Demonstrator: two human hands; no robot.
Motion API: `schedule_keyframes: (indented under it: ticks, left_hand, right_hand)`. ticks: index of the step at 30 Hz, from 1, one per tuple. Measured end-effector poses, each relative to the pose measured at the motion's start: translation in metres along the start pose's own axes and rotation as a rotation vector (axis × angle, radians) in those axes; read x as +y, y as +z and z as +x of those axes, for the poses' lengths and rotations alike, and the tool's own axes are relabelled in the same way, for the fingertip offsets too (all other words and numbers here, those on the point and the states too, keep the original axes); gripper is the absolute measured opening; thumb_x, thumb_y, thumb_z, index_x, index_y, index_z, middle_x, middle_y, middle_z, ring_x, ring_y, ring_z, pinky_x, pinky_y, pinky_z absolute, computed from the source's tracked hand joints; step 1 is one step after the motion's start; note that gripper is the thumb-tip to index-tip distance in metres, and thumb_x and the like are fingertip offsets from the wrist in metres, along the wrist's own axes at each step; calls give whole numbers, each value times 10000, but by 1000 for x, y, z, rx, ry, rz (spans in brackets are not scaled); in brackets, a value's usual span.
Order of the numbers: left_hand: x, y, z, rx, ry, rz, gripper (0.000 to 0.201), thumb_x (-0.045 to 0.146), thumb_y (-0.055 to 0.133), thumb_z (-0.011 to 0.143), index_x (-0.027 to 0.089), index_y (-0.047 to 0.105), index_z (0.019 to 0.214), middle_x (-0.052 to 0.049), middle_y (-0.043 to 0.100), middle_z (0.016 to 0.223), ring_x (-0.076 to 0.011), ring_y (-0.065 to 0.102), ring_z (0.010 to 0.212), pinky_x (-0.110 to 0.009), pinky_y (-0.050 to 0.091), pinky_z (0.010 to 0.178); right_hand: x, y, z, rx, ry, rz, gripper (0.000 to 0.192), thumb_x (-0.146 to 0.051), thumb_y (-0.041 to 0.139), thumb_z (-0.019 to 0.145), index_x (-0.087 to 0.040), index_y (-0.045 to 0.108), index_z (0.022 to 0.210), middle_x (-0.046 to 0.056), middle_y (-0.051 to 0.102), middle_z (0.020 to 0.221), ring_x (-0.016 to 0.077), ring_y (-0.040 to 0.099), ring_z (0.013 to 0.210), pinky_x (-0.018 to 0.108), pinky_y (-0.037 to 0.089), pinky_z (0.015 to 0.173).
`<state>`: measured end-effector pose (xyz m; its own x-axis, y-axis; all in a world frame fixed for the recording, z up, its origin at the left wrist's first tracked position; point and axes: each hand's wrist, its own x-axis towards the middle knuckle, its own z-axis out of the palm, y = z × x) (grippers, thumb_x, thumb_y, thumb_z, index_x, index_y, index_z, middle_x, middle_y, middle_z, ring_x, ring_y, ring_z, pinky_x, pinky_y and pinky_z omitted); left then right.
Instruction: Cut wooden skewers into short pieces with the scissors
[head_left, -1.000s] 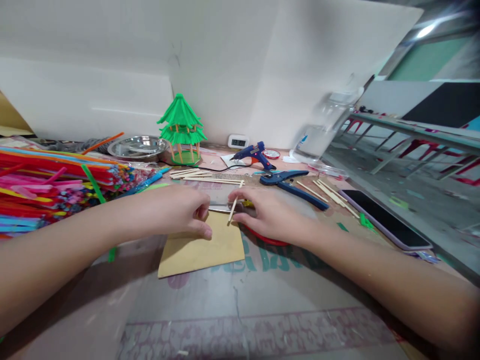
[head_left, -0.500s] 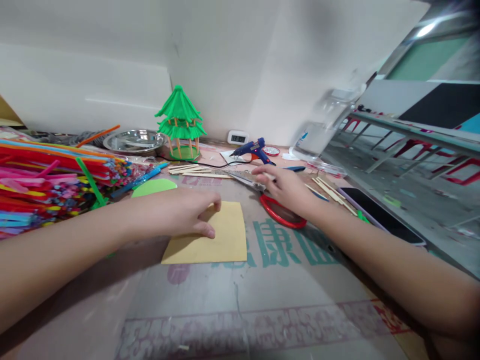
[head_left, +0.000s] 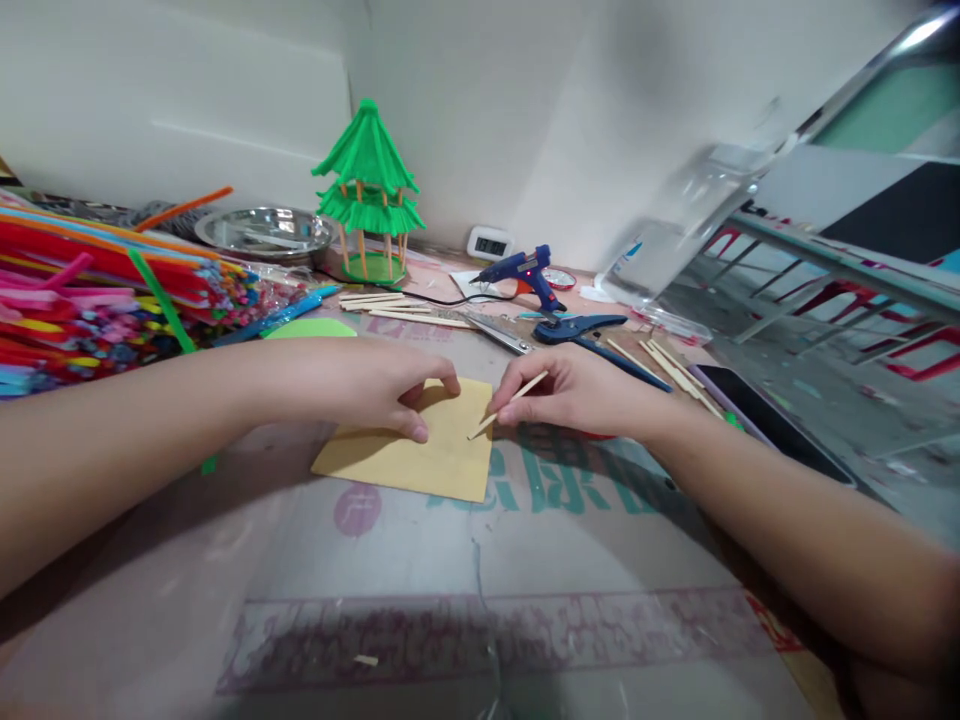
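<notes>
A stick [head_left: 482, 427] is pinched by the right hand [head_left: 566, 392] at the card [head_left: 442, 460] edge, apart from the half-spread, empty left hand [head_left: 379, 384].

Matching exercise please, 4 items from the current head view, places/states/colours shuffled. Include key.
Things:
1. Phone
2. Thin stick
3. Glue gun
4. Tan sheet

Places, colours or states:
A. Beneath the left hand
B. Blue, with a small red light
C. Lying at the right, screen dark
D. Held in the fingers of the right hand

Pairs: 1-C, 2-D, 3-B, 4-A
</notes>
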<state>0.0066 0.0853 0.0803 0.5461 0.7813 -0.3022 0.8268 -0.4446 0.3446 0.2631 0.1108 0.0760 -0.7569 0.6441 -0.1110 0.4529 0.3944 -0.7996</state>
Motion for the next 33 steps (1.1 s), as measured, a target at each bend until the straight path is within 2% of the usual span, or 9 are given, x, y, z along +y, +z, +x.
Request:
schedule_keyframes:
  ticks: [5,11,16,20,24,26,31,33]
  left_hand:
    - [7,-3,-1,-39,-8,-8,664,569,689,743,297,565,1336,-24,715,1047,-216,634,846,-268,364,655]
    - [11,5,-3,55,-7,-12,626,603,701,712,297,588,1246,-35,704,1108,-240,630,891,-285,370,655]
    - [10,7,0,43,3,16,599,588,692,741,300,568,1252,-38,707,1103,-244,640,905,-283,379,647]
    - [10,7,0,38,11,25,616,600,694,745,300,555,1265,-38,709,1089,-242,647,887,-282,381,628]
    - [12,6,-2,33,1,30,600,599,687,756,304,555,1262,-39,705,1093,-240,648,895,-279,391,635]
    - [13,5,-3,26,-18,28,606,598,687,755,309,553,1270,-39,703,1090,-241,649,888,-278,392,631]
    - [12,5,-4,37,-6,34,600,588,681,760,308,558,1276,-45,695,1142,-250,644,937,-281,403,652]
    - [11,5,-3,42,6,36,603,595,678,761,306,561,1277,-50,692,1166,-251,643,948,-283,406,662]
  right_hand:
    - [-2,-2,-4,-14,-154,-429,142,-304,654,901,-205,755,903,17,735,794,143,634,671,249,428,590]
    - [-12,6,-8,-43,-368,-636,194,-164,544,930,-203,734,941,49,721,884,166,630,764,265,413,661]
    - [-11,3,-6,126,-394,-866,227,-160,504,931,-188,726,890,69,662,800,195,582,746,301,370,652]
    - [-12,2,-6,27,-444,-852,238,-176,492,942,-195,727,915,65,661,806,199,575,752,304,366,652]
    - [-5,-2,-1,126,-367,-838,206,-171,519,921,-180,724,904,76,685,844,209,597,782,308,390,680]
    - [2,-4,2,121,-309,-725,185,-192,540,923,-176,725,918,65,704,858,197,614,782,299,414,690]
    - [14,-6,4,49,-105,-276,220,-330,566,950,-189,734,968,28,734,870,167,646,753,273,481,687]
    - [15,-6,4,26,-80,-160,238,-363,585,941,-185,740,975,27,737,879,168,653,768,278,496,706]
